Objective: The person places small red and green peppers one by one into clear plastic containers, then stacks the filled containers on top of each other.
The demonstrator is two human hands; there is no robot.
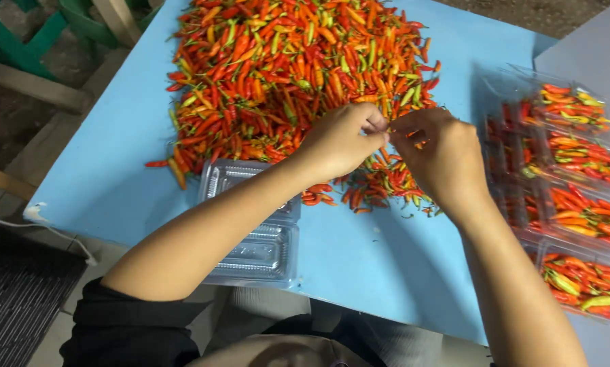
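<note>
A big heap of small red, orange and green chili peppers (284, 68) covers the far half of a light blue table (115, 177). My left hand (342, 139) and my right hand (441, 156) meet at the heap's near edge, fingertips pinched together on one small chili that is mostly hidden between them. An empty clear plastic clamshell box (254, 231) lies open under my left forearm at the table's near edge.
Several clear plastic boxes filled with chilies (577, 197) are stacked along the table's right side. Loose chilies (369, 190) lie scattered below my hands. Green wooden furniture (20, 41) stands on the floor at the far left, and a dark mat (13, 299) lies at the near left.
</note>
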